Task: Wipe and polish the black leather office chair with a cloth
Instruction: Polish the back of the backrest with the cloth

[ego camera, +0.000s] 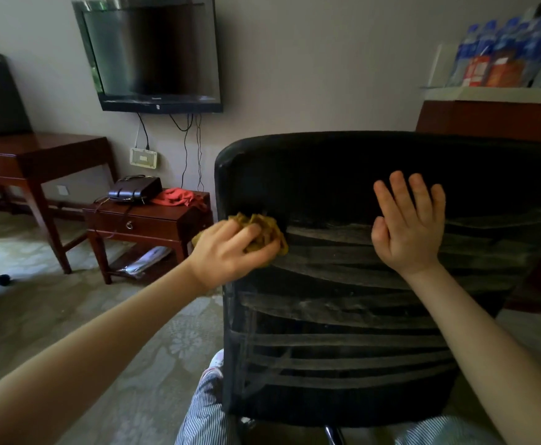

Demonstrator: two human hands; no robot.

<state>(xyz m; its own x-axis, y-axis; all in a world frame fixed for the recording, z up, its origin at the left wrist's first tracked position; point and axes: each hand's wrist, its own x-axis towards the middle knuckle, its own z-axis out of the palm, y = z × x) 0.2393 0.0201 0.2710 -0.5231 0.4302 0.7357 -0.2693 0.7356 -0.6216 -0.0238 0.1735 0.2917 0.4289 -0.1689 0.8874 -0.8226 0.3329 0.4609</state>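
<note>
The back of the black leather office chair (343, 332) fills the middle and right of the view, streaked with pale dust bands. My left hand (230, 252) grips a crumpled yellow-brown cloth (267, 231) and presses it against the chair's left edge, about a third of the way down. My right hand (408, 223) lies flat on the upper backrest, fingers straight and spread. The chair's seat and base are hidden behind the backrest.
A low wooden side table (147, 224) with a dark bag (134, 189) and a red cloth (179, 197) stands left of the chair. A larger wooden desk (38, 159) sits further left, under a wall-mounted TV (153, 53). A shelf with bottles (513, 56) is at the upper right. Carpet covers the floor.
</note>
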